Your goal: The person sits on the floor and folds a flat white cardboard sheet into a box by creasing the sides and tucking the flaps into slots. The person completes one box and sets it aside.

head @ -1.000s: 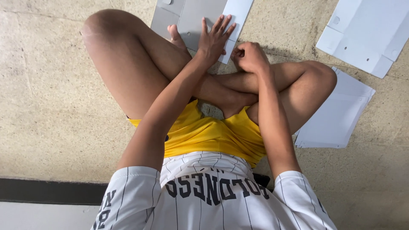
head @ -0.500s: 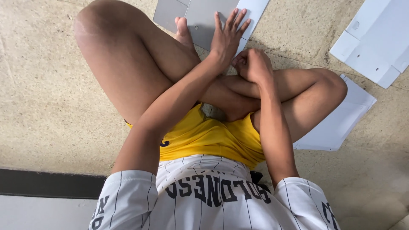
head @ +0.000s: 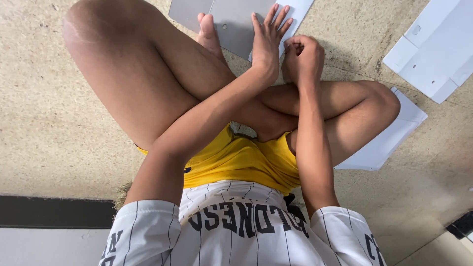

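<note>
Head view: left hand [head: 268, 42] lies flat, fingers spread, pressing on the grey panel [head: 231, 19] and gripping nothing. Right hand [head: 303, 56] sits just beside it, curled into a fist at the panel's near edge; whether it holds anything cannot be told. A bare foot [head: 209, 34] rests on the panel. A white panel [head: 433, 54] lies well apart.

grey panel [head: 224, 19]: matt, smooth | white panel [head: 433, 49]: matt board | floor [head: 49, 108]: rough, speckled stone

a speckled beige concrete floor [head: 59, 113] is lying in even light, a dark baseboard strip [head: 54, 213] edging it.
</note>
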